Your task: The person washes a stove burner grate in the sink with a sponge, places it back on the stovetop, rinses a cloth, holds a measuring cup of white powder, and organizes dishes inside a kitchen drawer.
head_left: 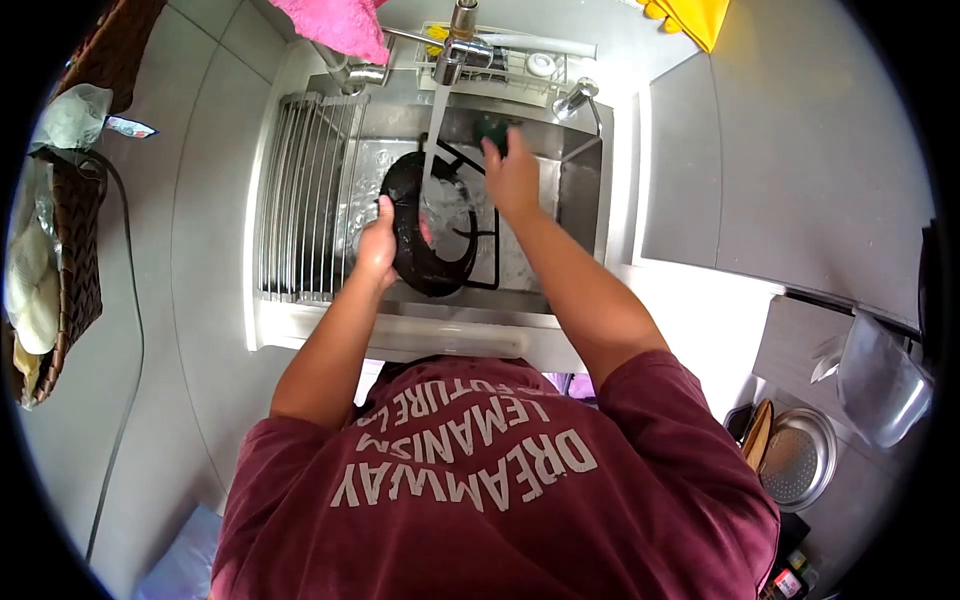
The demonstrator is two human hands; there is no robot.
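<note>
Water runs from the faucet (pixel 456 55) onto a round black stove part (pixel 408 225) with an open middle, tilted in the steel sink (pixel 580 190). My left hand (pixel 378 243) is closed on its left edge, thumb on top. My right hand (pixel 512 170) is raised toward the back of the sink, fingers closed round a dark green scrubbing pad (pixel 492 128), somewhat blurred. Under and beside the black part lies a black pan-support grate (pixel 496 250) on the sink floor. Something pink shows through the ring's opening, too small to name.
A roll-up steel rack (pixel 305 200) covers the sink's left side. Behind are a wire caddy (pixel 540 85), a soap dispenser (pixel 577 97) and a pink cloth (pixel 335 25). Yellow gloves (pixel 695 20) hang at the back right. Wicker baskets (pixel 82 260) stand left; a steel strainer (pixel 800 460) is at right.
</note>
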